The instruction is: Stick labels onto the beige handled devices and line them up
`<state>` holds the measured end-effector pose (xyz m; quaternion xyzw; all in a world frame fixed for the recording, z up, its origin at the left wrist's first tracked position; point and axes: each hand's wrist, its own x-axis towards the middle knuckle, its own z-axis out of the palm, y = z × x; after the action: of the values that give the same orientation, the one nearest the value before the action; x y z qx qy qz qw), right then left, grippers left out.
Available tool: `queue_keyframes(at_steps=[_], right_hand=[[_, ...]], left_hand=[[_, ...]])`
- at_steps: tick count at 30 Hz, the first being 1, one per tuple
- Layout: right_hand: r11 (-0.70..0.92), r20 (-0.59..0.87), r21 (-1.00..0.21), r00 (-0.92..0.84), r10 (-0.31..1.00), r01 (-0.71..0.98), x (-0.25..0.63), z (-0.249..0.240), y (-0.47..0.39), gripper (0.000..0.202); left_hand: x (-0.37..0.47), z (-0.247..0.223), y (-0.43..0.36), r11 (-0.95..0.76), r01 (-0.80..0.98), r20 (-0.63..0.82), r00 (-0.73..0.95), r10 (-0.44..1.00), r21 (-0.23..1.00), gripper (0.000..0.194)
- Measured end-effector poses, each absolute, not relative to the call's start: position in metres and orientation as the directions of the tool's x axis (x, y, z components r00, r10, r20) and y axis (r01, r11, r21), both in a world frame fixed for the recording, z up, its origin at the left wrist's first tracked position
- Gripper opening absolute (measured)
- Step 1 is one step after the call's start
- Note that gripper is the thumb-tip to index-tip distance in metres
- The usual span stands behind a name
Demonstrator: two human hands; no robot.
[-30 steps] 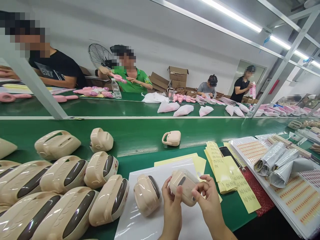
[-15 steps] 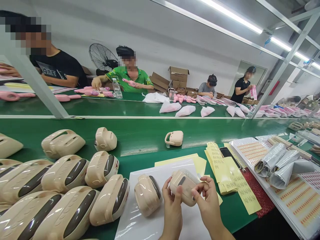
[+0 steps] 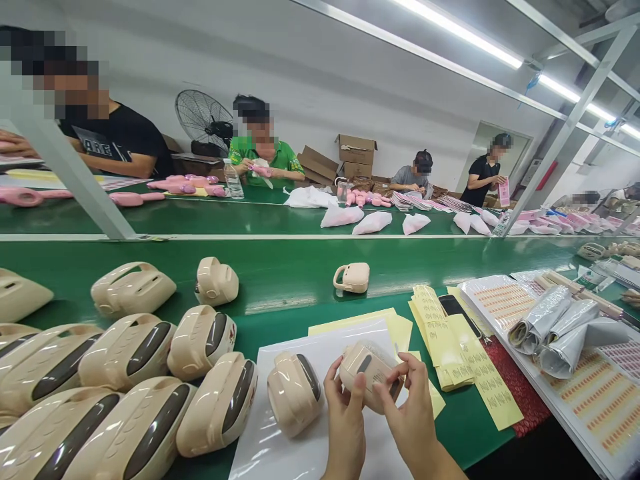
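Observation:
A rounded beige plastic casing (image 3: pixel 361 373) with a dark slot is held up over the white sheet (image 3: pixel 280 460). My left hand (image 3: pixel 346 407) grips its left side, thumb in front and fingers behind. On the right side, my right hand (image 3: pixel 407 400) has its thumb pressed to the casing's face, beside faint small print, and its fingers bent round the edge. Whether a label lies under that thumb I cannot tell. Just left of my hands, another beige casing (image 3: pixel 293 393) with a dark panel rests on the sheet.
Several beige casings (image 3: pixel 127 350) fill the left of the green table. One small casing (image 3: pixel 354 277) sits on the green belt (image 3: pixel 280 267). Yellow label sheets (image 3: pixel 445 340), a phone (image 3: pixel 457 308) and silvery rolls (image 3: pixel 555 327) lie right. Co-workers sit and stand across the belt.
My right thumb has shifted left and inward on the casing's face, and the small print beside it now shows. Small casings on the belt have drifted slightly right. A co-worker in green has brought both hands together.

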<state>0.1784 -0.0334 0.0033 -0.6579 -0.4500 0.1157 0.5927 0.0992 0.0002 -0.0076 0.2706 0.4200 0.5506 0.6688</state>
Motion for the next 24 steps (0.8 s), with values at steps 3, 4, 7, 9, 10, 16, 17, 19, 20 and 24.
queue_keyframes(at_steps=[3,4,7,9,10,16,17,19,20,24], right_hand=[[0.092,0.419,-0.847,0.551,0.722,0.523,0.184,0.003,-0.031,0.060],[0.096,0.398,-0.861,0.545,0.738,0.499,0.185,0.003,-0.029,0.066],[0.094,0.251,-0.946,0.520,0.816,0.310,0.185,0.002,-0.026,0.068],[0.065,0.161,-0.978,0.517,0.841,0.198,0.186,0.000,-0.024,0.061],[0.055,0.131,-0.986,0.528,0.839,0.157,0.188,-0.001,-0.022,0.058],[-0.073,-0.116,-0.992,0.543,0.832,-0.101,0.218,-0.016,-0.020,0.047],[-0.127,-0.163,-0.986,0.493,0.855,-0.106,0.223,-0.019,-0.021,0.046],[-0.213,-0.238,-0.971,0.380,0.894,-0.106,0.232,-0.020,-0.022,0.049],[-0.223,-0.247,-0.969,0.340,0.907,-0.110,0.237,-0.018,-0.020,0.051],[-0.009,0.007,-0.999,0.387,0.922,0.039,0.246,0.016,0.010,0.053]], left_hand=[[0.099,-0.008,-0.001,0.255,-0.518,-0.269,0.050,0.962,0.816,0.061],[0.099,-0.008,-0.001,0.259,-0.515,-0.268,0.057,0.962,0.817,0.060],[0.099,-0.010,-0.002,0.266,-0.501,-0.260,0.083,0.962,0.823,0.060],[0.099,-0.011,-0.002,0.278,-0.500,-0.264,0.099,0.959,0.820,0.058],[0.099,-0.011,-0.002,0.291,-0.499,-0.277,0.104,0.955,0.817,0.058],[0.100,-0.006,-0.007,0.374,-0.641,-0.281,0.248,0.927,0.670,0.063],[0.101,-0.006,-0.008,0.409,-0.685,-0.281,0.297,0.913,0.603,0.064],[0.103,-0.011,-0.008,0.446,-0.752,-0.284,0.346,0.894,0.486,0.066],[0.103,-0.015,-0.008,0.433,-0.775,-0.277,0.338,0.899,0.460,0.065],[0.086,-0.049,-0.008,0.391,-0.649,-0.156,0.389,0.908,0.652,0.057]])
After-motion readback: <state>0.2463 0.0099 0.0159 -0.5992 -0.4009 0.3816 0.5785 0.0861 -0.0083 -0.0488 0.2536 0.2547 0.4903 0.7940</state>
